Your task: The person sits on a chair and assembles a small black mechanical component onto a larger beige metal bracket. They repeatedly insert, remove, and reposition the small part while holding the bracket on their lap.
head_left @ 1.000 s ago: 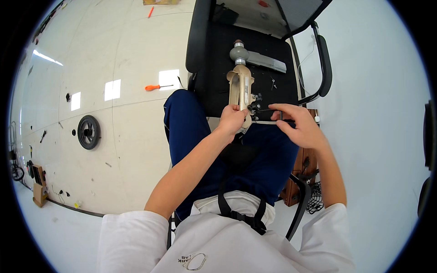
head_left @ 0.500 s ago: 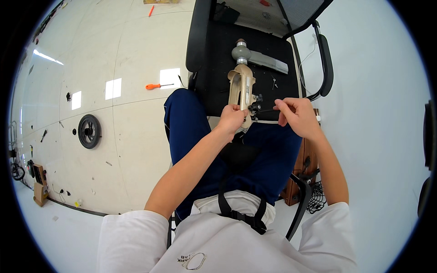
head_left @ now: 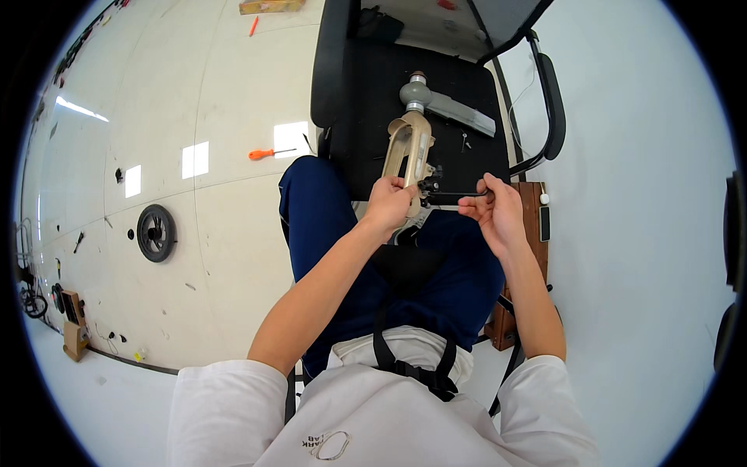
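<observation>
A beige scooter fork lies on the black chair seat, its lower end toward me over my lap. My left hand is closed around that near end. On the fork's right side sits a small black fitting. A thin dark hex key runs from this fitting to the right. My right hand pinches the key's outer end between thumb and fingers. The key's tip is hidden at the fitting. At the fork's far end are a grey rounded joint and a flat grey arm.
Small screws lie on the chair seat. On the floor at left are an orange-handled screwdriver and a black wheel. A brown wooden box stands at right, beside the chair's armrest.
My right hand has turned, its palm now more upward, and the hex key shows more clearly. My left hand and the fork's near end have shifted slightly left.
</observation>
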Available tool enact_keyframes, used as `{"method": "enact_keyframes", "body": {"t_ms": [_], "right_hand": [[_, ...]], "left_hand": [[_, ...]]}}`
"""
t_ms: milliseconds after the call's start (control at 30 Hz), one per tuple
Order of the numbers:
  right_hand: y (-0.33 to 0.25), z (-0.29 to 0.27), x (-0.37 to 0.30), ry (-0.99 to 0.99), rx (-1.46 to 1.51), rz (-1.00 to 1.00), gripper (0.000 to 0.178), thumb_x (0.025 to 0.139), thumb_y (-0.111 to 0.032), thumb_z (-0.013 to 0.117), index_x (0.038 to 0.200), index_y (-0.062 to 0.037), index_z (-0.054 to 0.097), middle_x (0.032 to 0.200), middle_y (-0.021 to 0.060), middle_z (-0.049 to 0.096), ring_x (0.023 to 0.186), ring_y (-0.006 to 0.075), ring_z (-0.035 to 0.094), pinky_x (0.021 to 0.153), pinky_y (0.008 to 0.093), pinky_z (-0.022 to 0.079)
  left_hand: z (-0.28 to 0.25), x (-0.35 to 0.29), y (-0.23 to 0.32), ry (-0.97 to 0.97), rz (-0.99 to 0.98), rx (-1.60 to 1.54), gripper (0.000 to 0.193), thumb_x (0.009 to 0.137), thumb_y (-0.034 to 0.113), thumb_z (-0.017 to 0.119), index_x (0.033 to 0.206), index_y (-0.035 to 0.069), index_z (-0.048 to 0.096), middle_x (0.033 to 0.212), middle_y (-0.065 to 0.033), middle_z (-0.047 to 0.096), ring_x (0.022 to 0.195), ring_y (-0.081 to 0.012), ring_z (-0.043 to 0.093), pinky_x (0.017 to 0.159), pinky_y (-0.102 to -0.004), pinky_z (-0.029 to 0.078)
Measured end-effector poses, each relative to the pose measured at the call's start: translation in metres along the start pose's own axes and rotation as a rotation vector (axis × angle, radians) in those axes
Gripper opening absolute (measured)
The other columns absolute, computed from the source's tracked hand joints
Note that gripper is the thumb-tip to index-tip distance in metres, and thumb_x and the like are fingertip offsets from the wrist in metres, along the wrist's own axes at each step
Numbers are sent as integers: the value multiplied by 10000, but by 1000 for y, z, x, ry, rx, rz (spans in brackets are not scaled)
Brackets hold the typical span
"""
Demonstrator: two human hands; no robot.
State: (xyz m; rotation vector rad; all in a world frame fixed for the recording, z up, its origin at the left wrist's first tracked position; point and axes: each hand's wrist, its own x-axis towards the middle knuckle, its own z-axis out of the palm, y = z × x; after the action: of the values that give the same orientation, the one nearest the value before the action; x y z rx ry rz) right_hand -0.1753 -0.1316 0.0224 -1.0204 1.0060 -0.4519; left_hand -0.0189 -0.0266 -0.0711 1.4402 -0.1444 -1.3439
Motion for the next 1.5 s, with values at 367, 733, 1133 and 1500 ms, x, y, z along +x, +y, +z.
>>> {"method": "enact_keyframes", "body": {"t_ms": [367,733,1133,1500], "right_hand": [[3,16,11,-116,-200,-262,248,961,-96,663,1154,60,654,980,141,719,924,193,709,848,307,592],[35,77,38,190,-221,-751,243,1058,-153,498,924,26,595,805,47,650,732,92,632,675,244,500],[-14,133,32,142,-571,-888,259,1044,-202,491,878,-14,555,692,10,525,582,85,480,540,254,384],[41,-6,24,-221,-318,167,299,1076,-270,439,821,-113,432,628,-73,304,447,25,257,381,206,210]], "left_hand": [[-14,5,5,-39,8,5,154,942,128,647,996,-10,607,838,-32,600,761,-112,535,695,-280,439],[-13,3,8,-56,75,-34,215,958,172,649,1035,-26,614,868,-44,634,768,-99,545,703,-266,449],[-7,14,-20,-130,57,-38,244,939,97,648,1089,-40,513,856,-82,652,747,-110,602,629,-260,478],[3,6,-8,-66,5,17,176,992,129,610,1074,2,522,850,-39,629,791,-112,580,713,-261,471]]}}
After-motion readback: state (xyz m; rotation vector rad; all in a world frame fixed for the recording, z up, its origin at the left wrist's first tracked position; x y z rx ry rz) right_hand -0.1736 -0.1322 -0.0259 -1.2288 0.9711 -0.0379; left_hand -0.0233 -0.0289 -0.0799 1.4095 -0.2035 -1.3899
